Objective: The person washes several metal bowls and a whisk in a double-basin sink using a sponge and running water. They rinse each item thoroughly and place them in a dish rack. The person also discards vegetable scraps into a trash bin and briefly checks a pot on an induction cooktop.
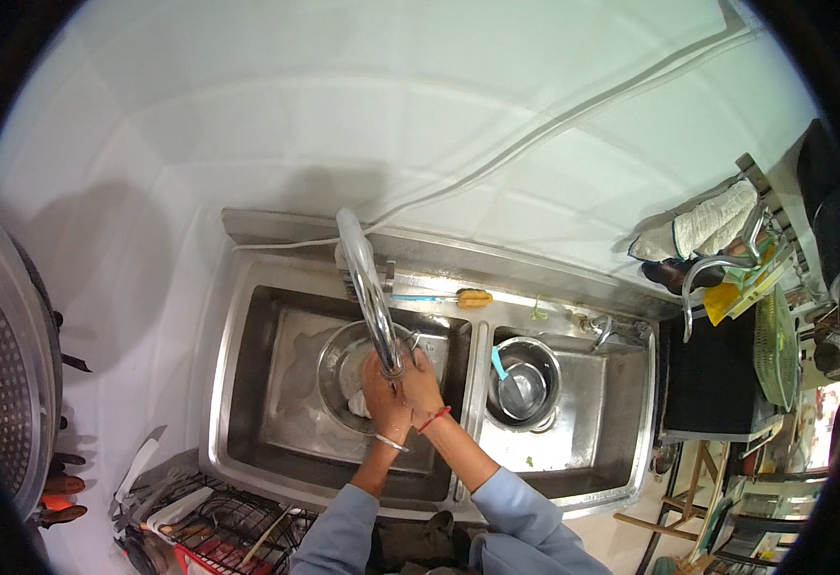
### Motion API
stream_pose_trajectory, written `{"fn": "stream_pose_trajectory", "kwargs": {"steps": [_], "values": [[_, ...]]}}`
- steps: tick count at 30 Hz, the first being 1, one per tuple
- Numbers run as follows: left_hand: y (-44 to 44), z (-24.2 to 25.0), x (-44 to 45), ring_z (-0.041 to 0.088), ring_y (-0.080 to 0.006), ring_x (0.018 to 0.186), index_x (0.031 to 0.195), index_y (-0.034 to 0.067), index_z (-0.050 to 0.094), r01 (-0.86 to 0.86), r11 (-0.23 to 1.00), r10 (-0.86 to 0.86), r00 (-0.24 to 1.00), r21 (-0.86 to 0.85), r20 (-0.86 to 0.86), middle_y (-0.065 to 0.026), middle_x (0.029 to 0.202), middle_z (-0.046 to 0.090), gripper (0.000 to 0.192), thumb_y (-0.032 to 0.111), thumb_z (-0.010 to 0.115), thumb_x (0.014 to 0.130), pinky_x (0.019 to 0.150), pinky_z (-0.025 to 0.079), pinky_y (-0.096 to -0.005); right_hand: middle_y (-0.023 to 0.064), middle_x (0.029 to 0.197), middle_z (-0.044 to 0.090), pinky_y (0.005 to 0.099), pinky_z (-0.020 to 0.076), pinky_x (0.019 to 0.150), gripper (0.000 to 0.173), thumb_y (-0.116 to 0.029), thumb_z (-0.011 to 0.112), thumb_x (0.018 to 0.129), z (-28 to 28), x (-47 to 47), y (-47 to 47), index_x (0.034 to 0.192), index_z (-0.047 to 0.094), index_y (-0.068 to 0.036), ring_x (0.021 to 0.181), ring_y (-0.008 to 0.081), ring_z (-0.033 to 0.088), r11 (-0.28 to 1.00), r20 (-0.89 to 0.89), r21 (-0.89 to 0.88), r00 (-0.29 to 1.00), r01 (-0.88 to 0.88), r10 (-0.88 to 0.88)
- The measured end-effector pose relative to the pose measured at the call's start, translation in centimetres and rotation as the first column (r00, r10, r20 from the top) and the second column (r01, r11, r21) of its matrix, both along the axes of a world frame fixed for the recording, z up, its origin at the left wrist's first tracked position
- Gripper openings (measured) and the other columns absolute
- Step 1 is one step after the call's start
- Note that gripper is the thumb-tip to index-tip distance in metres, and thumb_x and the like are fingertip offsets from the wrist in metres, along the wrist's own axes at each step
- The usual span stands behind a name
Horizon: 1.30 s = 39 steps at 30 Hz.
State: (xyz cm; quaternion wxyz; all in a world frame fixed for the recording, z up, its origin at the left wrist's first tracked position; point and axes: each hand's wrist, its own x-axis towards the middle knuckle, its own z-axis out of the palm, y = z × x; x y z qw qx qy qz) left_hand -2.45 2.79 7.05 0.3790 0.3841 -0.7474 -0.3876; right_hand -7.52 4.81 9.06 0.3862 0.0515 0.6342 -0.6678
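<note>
Both my hands are close together over a metal bowl (330, 374) in the left sink basin (287, 424). The chrome faucet (370, 287) arches over them, its spout end at my fingers. My left hand (383, 392), with a bangle on the wrist, touches or nearly touches my right hand (422, 381), which wears a red wrist cord. The spout and the hands themselves hide most of the fingers, so whether they grip anything is unclear. A whitish thing (359, 404), perhaps cloth, shows in the bowl beside my left hand.
In the right basin (585, 410) stands a metal pot (552, 359) with a blue-handled tool (499, 363). A brush (474, 298) lies on the back ledge near a small tap (599, 330). At lower left is a wire rack (226, 510) with knives. A cloth (707, 223) hangs at right.
</note>
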Motion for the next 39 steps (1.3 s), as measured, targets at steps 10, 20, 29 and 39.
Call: {"fn": "stream_pose_trajectory", "kwargs": {"steps": [10,20,29,39], "values": [[-0.8,2.8,-0.5,0.054,-0.0294,0.094,0.097,0.008,0.063,-0.007,0.997,0.013,0.997,0.071,-0.077,-0.0103,0.096,0.06,0.023,0.016,0.058,0.076,0.082,0.039,-0.0364,0.0001,0.072,0.057,0.0224,0.0394,0.06,0.025,-0.022,0.05,0.089,0.9,1.0,1.9,0.088,0.061,0.0,0.067,0.0064,0.047,0.996,-0.063,-0.085,0.998,0.025,-0.03],[-1.0,0.2,0.3,0.047,-0.0298,0.106,0.108,0.002,0.055,-0.117,0.981,0.142,0.977,0.157,-0.16,-0.014,0.112,0.053,0.029,0.021,0.047,0.088,0.09,0.034,-0.0387,0.0066,0.07,0.058,0.0257,0.0401,0.06,0.024,-0.02,0.057,0.086,-1.8,1.0,-0.3,0.085,0.06,0.005,0.068,0.0076,0.044,0.984,-0.356,-0.071,0.926,-0.165,0.129],[-2.2,-0.9,1.2,0.039,-0.0334,0.116,0.114,0.004,0.052,0.003,0.983,0.021,0.991,0.181,-0.132,-0.015,0.122,0.048,0.035,0.027,0.037,0.092,0.099,0.026,-0.0422,0.0068,0.086,0.057,0.0265,0.0444,0.071,0.013,-0.014,0.052,0.086,-3.5,-0.3,-2.5,0.093,0.053,-0.003,0.08,0.0147,0.055,0.911,0.392,-0.411,0.895,-0.038,0.214],[-4.4,0.6,1.2,0.055,-0.0253,0.097,0.106,0.003,0.057,0.123,0.97,-0.149,0.983,0.207,0.112,-0.0138,0.108,0.057,0.026,0.018,0.047,0.087,0.081,0.042,-0.033,-0.0017,0.088,0.057,0.0214,0.0414,0.065,0.014,-0.014,0.053,0.088,0.2,-0.4,1.5,0.1,0.056,-0.008,0.075,0.0072,0.051,0.961,0.164,-0.251,0.973,-0.118,0.162]]}}
